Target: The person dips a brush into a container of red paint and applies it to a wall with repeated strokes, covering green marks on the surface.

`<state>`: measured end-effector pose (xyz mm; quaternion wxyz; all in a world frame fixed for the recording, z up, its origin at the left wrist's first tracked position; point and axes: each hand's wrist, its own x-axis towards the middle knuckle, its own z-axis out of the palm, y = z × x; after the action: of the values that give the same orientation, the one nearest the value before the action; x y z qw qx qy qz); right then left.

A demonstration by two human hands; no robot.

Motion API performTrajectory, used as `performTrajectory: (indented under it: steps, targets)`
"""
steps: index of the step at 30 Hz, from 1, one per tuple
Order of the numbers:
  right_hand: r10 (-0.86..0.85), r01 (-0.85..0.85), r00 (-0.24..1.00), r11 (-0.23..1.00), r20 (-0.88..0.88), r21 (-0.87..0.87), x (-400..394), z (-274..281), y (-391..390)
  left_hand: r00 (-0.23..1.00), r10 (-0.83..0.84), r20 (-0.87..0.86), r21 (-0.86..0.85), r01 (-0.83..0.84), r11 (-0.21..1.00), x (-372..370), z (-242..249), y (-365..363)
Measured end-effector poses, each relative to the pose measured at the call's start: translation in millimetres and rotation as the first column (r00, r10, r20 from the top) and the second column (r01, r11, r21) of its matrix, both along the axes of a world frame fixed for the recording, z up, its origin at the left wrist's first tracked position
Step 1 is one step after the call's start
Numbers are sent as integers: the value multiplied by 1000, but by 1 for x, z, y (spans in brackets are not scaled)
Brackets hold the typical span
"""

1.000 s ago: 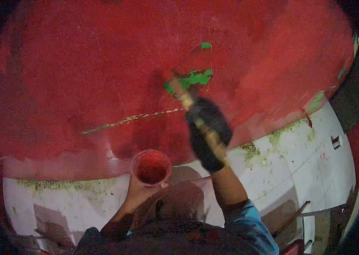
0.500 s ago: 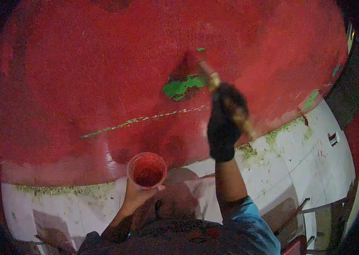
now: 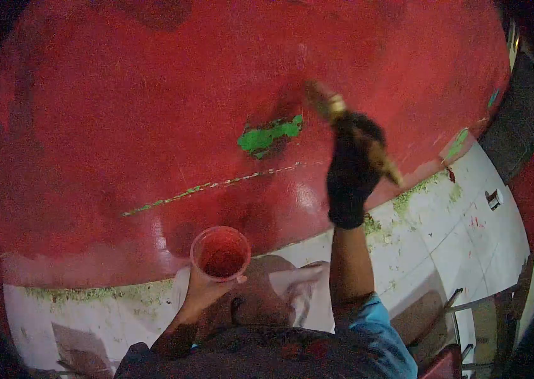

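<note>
Nearest, along the bottom, are the person's dark shirt (image 3: 241, 354) and, over the right upper arm, a blue sleeve (image 3: 380, 331). The left hand (image 3: 205, 292) is bare and reaches up from the lower left, its grip curled around a clear cup (image 3: 222, 278). The cup is tilted enough for its open mouth to face the camera, and red paint (image 3: 221, 258) shows inside. White tiles (image 3: 406, 252) spread behind both forearms, with greenish growth (image 3: 406, 202) along the edge where they meet the red surface (image 3: 121, 114).

Beyond the cup and to its right, the right hand (image 3: 355, 167) wears a black glove. Its grip is closed on the handle of a brush (image 3: 337, 106), which slants from lower right to upper left; the end of the handle sticks out past the glove. The brush head is blurred and points up and left over the red surface; whether it touches there, I cannot tell. A broken pale and green line (image 3: 207, 184) crosses the red below and left of the glove. Above that line, left of the brush, lies a bright green patch (image 3: 270, 137) with ragged edges. Off to the far right is a dark grey area (image 3: 519, 136)
</note>
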<state>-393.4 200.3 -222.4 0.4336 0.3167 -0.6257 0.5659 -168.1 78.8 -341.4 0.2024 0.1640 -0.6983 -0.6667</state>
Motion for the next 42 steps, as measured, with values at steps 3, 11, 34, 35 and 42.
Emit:
performTrajectory:
  steps: [3,11,34,35,42]
  targets:
    - [17,-11,998,995,65,-95,-14,2,13,1000,-30,1,-5,30,1000,1,-1,-4]
    - [535,-542,839,837,103,69,29,-31,-22,993,-95,-71,22,97,995,-10,-15,-12]
    - [-71,67,997,974,-8,-215,-14,34,4,988,-82,-128,163,103,981,-7,-20,-7]
    - [-62,63,998,987,15,-149,-21,19,2,988,-81,-130,162,102,981,-6,-17,-7]
    - [578,-587,807,763,120,270,42,20,-32,987,-141,-80,117,150,982,-9,-19,-8]
